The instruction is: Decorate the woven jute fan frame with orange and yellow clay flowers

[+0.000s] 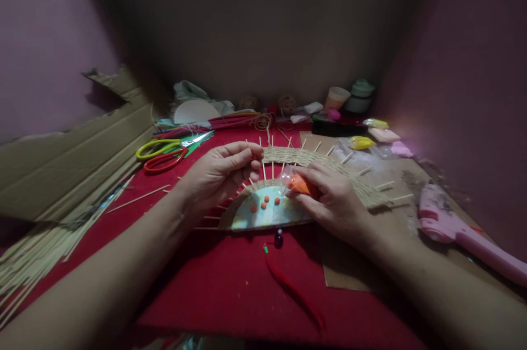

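Note:
A half-round woven fan piece (pixel 317 162) with thin sticks radiating out lies on the red cloth (pixel 214 278). Its pale inner half disc (pixel 263 215) carries several small orange pom-poms (pixel 267 199). My left hand (pixel 218 174) hovers over the piece's left side, fingers pinched together near the sticks; whether it holds anything is unclear. My right hand (pixel 333 201) rests on the weave and grips a small clear bag of orange pom-poms (pixel 300 183).
A pink glue gun (pixel 448 223) lies at the right on brown cardboard (pixel 349 267). Yellow and red scissors (pixel 164 155) sit at the left, by a bundle of thin sticks (pixel 49 240). Cups, jars and craft bits line the back. A red tassel with beads (pixel 284 267) lies near me.

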